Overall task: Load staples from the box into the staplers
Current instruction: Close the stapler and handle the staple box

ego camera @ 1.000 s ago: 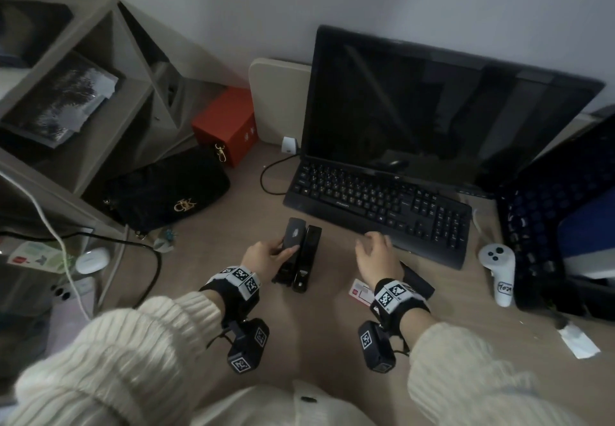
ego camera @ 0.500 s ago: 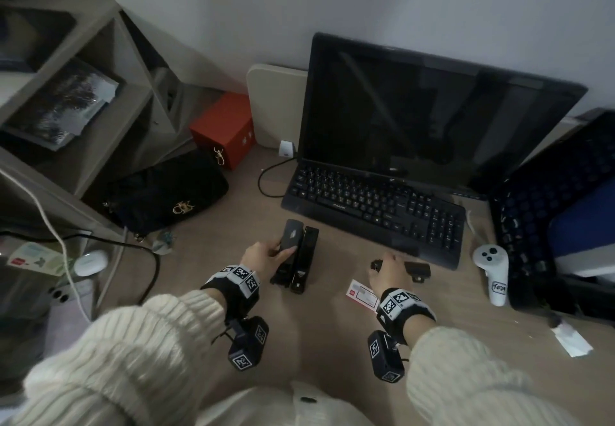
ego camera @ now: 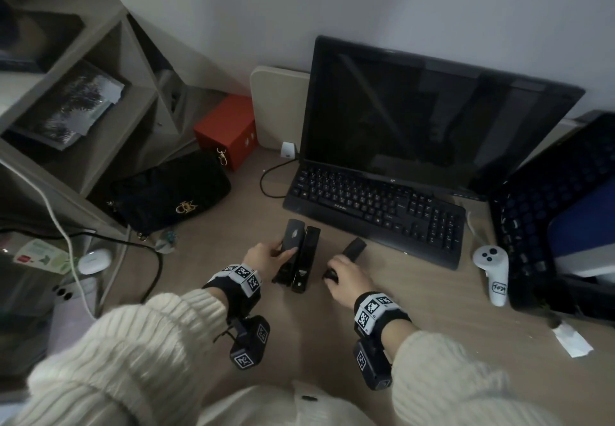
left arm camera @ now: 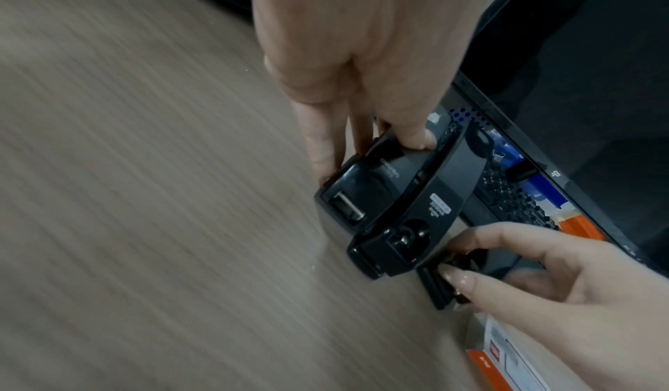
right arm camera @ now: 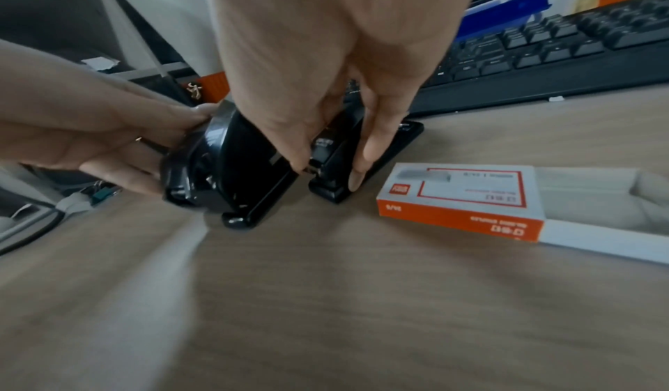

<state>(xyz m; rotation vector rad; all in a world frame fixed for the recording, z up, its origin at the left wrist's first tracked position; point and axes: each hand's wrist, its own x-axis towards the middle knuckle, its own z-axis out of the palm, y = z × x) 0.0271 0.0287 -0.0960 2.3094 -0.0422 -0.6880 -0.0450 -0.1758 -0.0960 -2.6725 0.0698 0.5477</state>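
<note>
On the wooden tabletop, the left black stapler is being held by the left hand. Beside it, a smaller black stapler is being pinched by the right hand. The half-open staple box is lying just right of it.

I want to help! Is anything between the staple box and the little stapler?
Nothing visible. The staple box lies on bare desk right beside the little stapler, which the right hand grips.
</note>
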